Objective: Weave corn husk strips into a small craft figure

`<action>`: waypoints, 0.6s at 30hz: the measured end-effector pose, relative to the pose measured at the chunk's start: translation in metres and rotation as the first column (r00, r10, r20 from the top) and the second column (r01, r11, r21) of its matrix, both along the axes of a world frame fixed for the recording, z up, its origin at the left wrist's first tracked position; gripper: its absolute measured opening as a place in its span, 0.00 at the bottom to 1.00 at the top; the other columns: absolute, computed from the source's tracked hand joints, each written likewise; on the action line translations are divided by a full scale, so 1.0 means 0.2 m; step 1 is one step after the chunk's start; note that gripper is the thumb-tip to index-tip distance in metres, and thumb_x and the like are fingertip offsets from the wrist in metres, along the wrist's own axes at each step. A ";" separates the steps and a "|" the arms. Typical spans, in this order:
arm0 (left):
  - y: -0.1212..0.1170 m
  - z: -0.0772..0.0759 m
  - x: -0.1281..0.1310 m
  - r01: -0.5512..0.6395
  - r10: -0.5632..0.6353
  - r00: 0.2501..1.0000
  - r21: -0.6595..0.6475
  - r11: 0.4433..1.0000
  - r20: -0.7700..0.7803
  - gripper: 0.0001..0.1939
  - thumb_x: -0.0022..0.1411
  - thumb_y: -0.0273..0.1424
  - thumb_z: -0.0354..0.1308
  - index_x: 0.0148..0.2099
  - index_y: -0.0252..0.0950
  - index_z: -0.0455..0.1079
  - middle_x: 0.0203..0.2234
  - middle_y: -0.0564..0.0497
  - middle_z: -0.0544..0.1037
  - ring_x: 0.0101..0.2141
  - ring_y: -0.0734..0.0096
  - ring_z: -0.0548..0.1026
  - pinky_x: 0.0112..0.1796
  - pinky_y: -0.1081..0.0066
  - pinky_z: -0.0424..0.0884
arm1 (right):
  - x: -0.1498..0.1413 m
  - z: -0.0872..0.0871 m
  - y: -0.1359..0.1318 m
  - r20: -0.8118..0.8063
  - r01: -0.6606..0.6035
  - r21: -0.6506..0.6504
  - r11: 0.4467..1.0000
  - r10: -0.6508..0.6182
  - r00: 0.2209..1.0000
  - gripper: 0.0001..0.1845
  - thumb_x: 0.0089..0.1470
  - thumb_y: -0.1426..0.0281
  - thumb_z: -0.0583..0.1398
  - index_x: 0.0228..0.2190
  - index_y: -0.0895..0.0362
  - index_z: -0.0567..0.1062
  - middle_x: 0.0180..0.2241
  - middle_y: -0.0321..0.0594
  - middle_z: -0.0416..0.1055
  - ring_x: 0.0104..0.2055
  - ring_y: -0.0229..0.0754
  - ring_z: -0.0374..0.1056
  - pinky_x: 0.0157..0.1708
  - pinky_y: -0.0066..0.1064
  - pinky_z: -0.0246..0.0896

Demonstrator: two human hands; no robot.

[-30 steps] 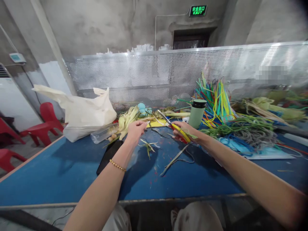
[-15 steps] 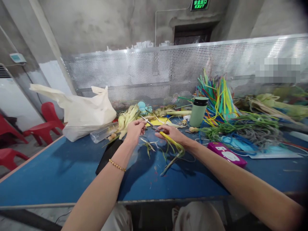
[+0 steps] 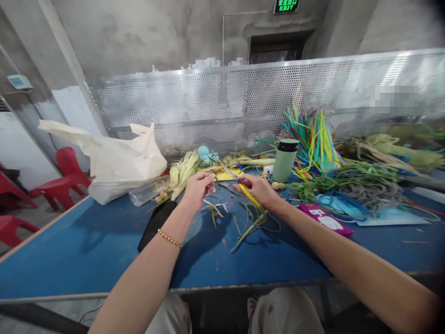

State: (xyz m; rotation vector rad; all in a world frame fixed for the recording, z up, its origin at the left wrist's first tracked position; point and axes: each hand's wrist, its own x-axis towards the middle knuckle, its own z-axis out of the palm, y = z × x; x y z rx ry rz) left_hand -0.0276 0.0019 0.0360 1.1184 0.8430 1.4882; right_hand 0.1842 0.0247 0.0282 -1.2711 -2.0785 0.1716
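My right hand grips yellow-handled scissors, their blades pointing up and left toward my left hand. My left hand is closed in a pinch just left of the blades; what it holds is too small to make out. Both hands hover over the blue table. Pale and green strip cuttings lie on the table below them, and a long thin strip lies under my right wrist.
A cream bag and a clear bottle lie at the left, a black flat object under my left forearm. A green flask, coloured strips, green cords and a pink device crowd the right. A perforated metal screen stands behind.
My right hand with the scissors swung left toward my left hand, then drew back slightly to the right. The left hand stayed pinched in place.
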 end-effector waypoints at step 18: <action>-0.03 0.04 -0.01 -0.073 0.076 0.996 0.052 0.996 -0.053 0.12 0.50 0.33 0.69 0.31 0.30 0.72 0.22 0.51 0.75 0.22 0.77 0.72 0.26 0.74 0.69 | 0.21 0.16 0.12 0.640 0.388 0.048 0.921 -0.327 0.696 0.17 0.59 0.70 0.56 0.47 0.58 0.79 0.49 0.57 0.76 0.53 0.56 0.70 0.49 0.43 0.63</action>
